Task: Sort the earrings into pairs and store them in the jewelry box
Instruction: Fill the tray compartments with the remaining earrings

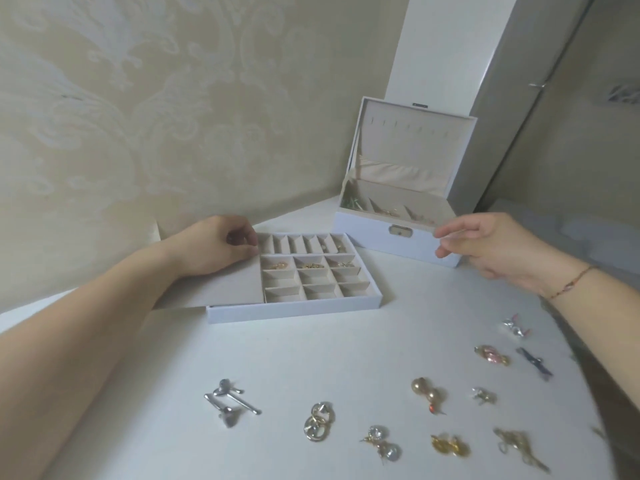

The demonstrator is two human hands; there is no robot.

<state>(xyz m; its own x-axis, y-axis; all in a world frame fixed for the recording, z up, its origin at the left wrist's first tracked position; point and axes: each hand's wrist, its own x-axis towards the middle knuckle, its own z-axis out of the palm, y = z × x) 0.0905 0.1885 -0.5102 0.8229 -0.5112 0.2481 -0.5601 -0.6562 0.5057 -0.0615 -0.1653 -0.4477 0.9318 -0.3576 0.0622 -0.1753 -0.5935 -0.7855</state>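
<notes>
While left hand (221, 245) pinches tray (294, 311) corner at 10 o'clock, right hand (498, 251) hovers spread (holding nothing); best steady tray, lift one earring pair (318, 420) at a time.

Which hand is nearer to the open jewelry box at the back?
Right. The right hand hovers just in front of the jewelry box, fingers beside its latch. The left hand is farther off, at the back left corner of the divided tray.
</notes>
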